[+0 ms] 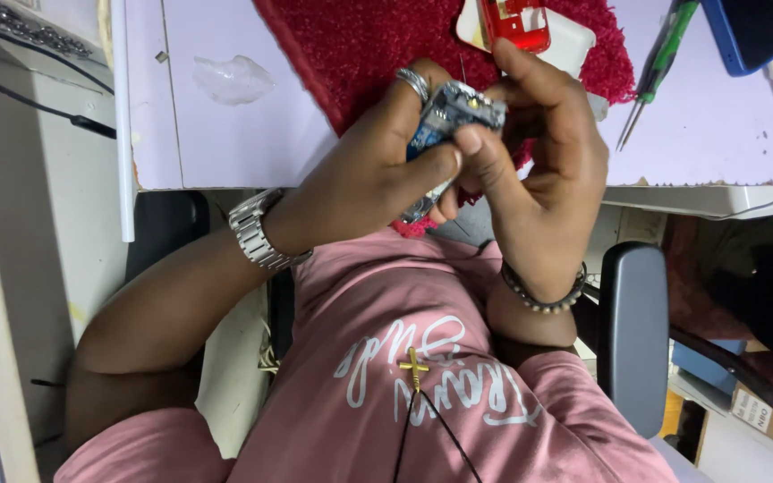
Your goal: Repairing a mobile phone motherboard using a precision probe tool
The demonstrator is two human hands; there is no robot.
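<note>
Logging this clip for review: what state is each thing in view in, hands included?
Circuit board: lifted off the desk, pinched between both hands.
Left hand: closed on the circuit board, ring on one finger.
Right hand: closed on the circuit board's other end.
Red mat: lying flat on the desk.
Green screwdriver: lying on the desk, untouched.
Blue device: resting on the desk; whether the white cable plugs into it, cannot tell.

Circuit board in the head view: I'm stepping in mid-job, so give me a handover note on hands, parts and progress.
Left hand: gripping the small circuit board, lifted above the desk edge.
Right hand: thumb and fingers pinching the board's top edge.
On the desk: red mat, white tray holding a red part, green screwdriver lying unheld.
Done: board is bare and in hand.
Left: board not set down; what the fingers work on is hidden.
</note>
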